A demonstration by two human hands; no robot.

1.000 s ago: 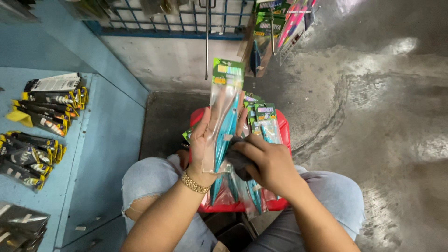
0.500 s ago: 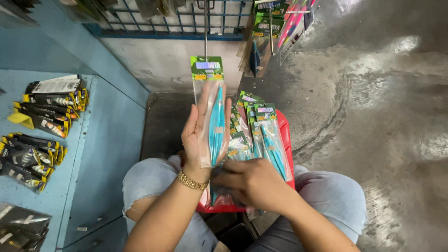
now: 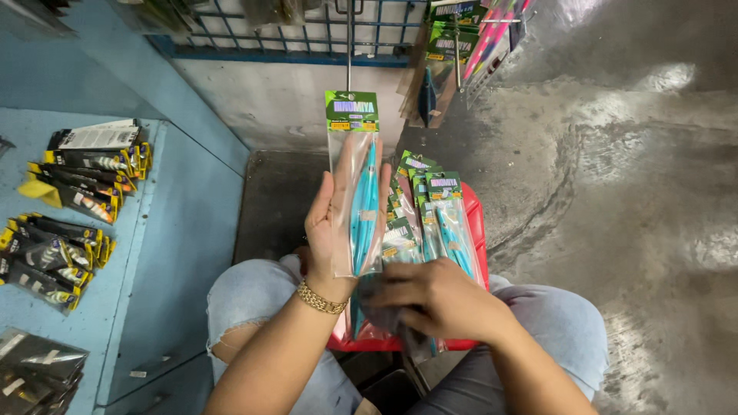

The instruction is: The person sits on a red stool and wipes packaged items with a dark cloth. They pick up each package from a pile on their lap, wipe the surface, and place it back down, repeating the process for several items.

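My left hand (image 3: 329, 230) holds up a clear packet with a turquoise fishing lure (image 3: 361, 201) and a green header card, its top just under a metal display hook (image 3: 348, 46). My right hand (image 3: 434, 298) rests lower, fingers closed around the bottoms of several more packets of turquoise lures (image 3: 438, 223). Those packets stand in a red basket (image 3: 475, 223) on my lap. A gold bracelet (image 3: 320, 300) circles my left wrist.
A blue counter (image 3: 154, 253) on the left carries stacks of dark and yellow lure packets (image 3: 84, 173). A blue wire grid (image 3: 269, 34) runs along the top, with hanging packets (image 3: 453, 38) to the upper right. Wet grey concrete floor (image 3: 638, 177) spreads to the right.
My left hand has raised one lure packet away from the bunch, up toward the hook. My right hand has slid down onto the lower ends of the other packets.
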